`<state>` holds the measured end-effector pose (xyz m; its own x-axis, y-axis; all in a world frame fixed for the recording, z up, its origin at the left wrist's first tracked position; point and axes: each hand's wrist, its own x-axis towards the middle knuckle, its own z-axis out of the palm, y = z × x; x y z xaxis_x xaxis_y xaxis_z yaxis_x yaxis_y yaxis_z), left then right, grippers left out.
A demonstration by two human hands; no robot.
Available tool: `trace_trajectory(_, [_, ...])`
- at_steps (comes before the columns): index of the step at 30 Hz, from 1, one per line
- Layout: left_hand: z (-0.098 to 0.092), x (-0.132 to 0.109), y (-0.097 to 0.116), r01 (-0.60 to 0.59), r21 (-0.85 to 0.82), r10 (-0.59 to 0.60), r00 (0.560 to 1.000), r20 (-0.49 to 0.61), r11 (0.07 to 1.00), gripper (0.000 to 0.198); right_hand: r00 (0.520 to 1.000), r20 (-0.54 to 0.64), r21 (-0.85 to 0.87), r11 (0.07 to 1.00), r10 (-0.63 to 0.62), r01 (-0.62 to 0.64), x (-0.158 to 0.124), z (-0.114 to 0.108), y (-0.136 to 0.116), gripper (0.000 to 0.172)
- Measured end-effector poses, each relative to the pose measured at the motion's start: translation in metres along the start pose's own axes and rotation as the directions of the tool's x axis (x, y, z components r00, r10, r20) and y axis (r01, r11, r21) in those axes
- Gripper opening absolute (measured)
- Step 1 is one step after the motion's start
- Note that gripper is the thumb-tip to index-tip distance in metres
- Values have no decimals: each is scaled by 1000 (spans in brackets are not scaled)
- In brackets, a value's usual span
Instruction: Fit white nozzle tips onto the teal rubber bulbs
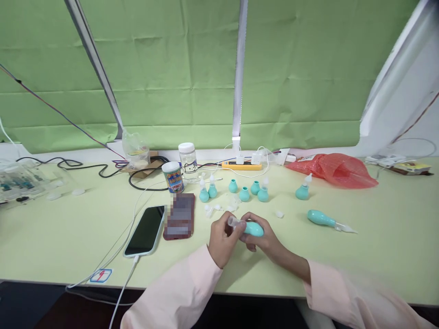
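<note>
Above the table's front half, my right hand (265,240) is wrapped round a teal rubber bulb (254,229) lying sideways. My left hand (222,240) pinches a clear plastic tube (233,222) at the bulb's left end; fingers hide where the two meet. Beyond my hands stand several small round teal bulbs, some bare like this open-topped bulb (244,194), others with clear nozzles like this bulb (302,192) to the right. A longer teal bulb with a pointed clear tip (320,218) lies right of my hands. Small clear plastic pieces (217,208) lie just past my left hand.
Left of my hands lie a white-edged phone (146,230) on a cable and a dark red phone (180,217). Behind them are a printed can (173,177) and a clear jar (188,160). A yellow power strip (242,166) and a red plastic bag (334,170) lie at the back.
</note>
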<state>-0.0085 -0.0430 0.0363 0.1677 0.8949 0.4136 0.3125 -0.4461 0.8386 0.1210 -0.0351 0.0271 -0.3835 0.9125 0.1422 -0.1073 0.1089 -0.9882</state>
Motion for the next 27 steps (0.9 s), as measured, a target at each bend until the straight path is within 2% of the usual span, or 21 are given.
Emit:
trace_trajectory(3, [2, 1, 4, -2, -95, 2, 1000, -1, 995, 19, 998, -33, 9, 999, -45, 45, 1, -2, 4, 29])
trace_trajectory(8, [4, 4, 5, 5, -180, -12, 999, -35, 984, 18, 999, -33, -93, 996, -5, 2, 2, -3, 10, 34])
trace_trajectory(11, [4, 5, 4, 53, -297, -65, 997, -30, 953, 17, 998, 67, -156, 988, 19, -8, 0, -2, 9, 35])
trace_trajectory(14, [2, 7, 2, 81, -418, -126, 989, -81, 905, 15, 985, 168, -304, 949, -30, 81, 3, -11, -1, 42])
trace_trajectory(16, [0, 9, 1, 102, -508, -187, 975, -119, 855, 15, 983, 146, -493, 853, -111, 170, 7, -28, -11, 44])
trace_trajectory(17, [0, 10, 0, 120, -553, -227, 965, -129, 824, 15, 982, 95, -621, 761, -163, 186, 10, -40, -15, 43])
trace_trajectory(19, [-1, 12, -2, 156, -629, -307, 941, -139, 762, 15, 967, 10, -858, 495, -255, 139, 13, -67, -23, 45])
trace_trajectory(20, [-2, 13, -3, 166, -654, -336, 931, -143, 738, 16, 966, 4, -924, 367, -258, 102, 14, -82, -25, 44])
trace_trajectory(22, [-3, 14, -4, 175, -683, -366, 919, -144, 709, 19, 989, 13, -983, 178, -148, 39, 14, -109, -25, 41])
trace_trajectory(24, [-4, 15, -4, 192, -695, -377, 918, -122, 693, 21, 999, -47, -994, 99, -14, -45, 12, -130, -20, 41])
trace_trajectory(27, [-3, 13, -2, 235, -661, -363, 930, -61, 713, 24, 988, -92, -987, 123, 121, -107, 12, -144, -10, 23])
